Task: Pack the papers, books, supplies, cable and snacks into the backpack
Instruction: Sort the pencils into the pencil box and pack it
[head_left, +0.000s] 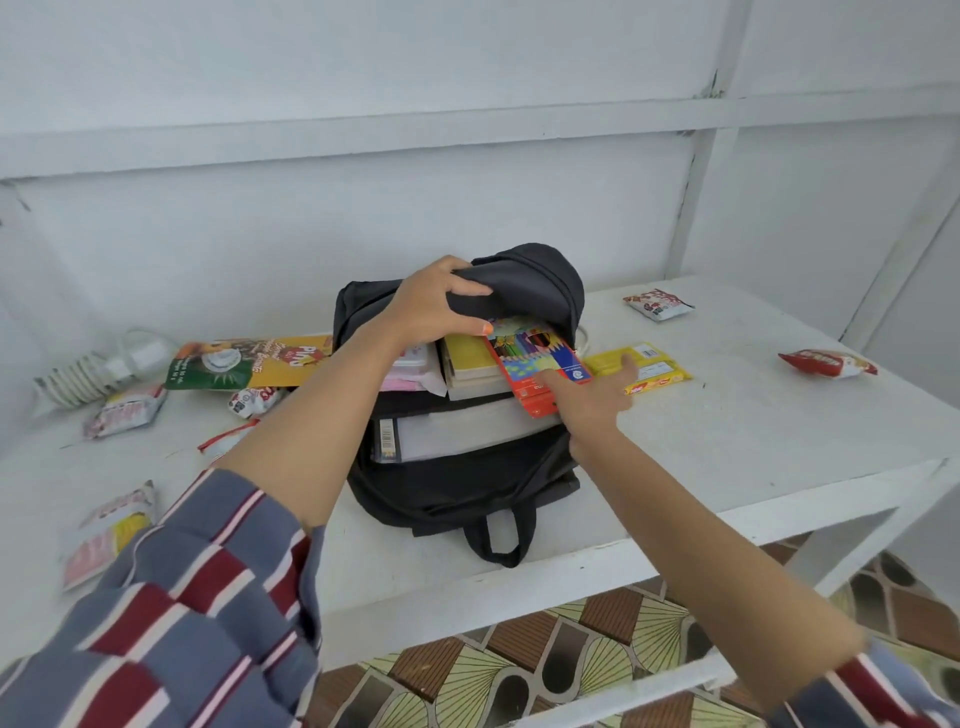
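Lettering on the red snack packet (827, 362) and pencil box (537, 364) is unreadably blurred.

Reaches both forearms forward, bare below checked sleeves (182, 597). Grips the backpack flap (524, 291) with the left hand (436, 306), fingers (460, 287) curled over it, thumb beneath. Touches the pencil box (540, 358) with the right hand (592, 400), fingers straight, index finger extended furthest.

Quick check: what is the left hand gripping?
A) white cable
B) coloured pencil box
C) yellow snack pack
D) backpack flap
D: the left hand curls round the backpack flap and holds it up, while the right hand presses on the pencil box.
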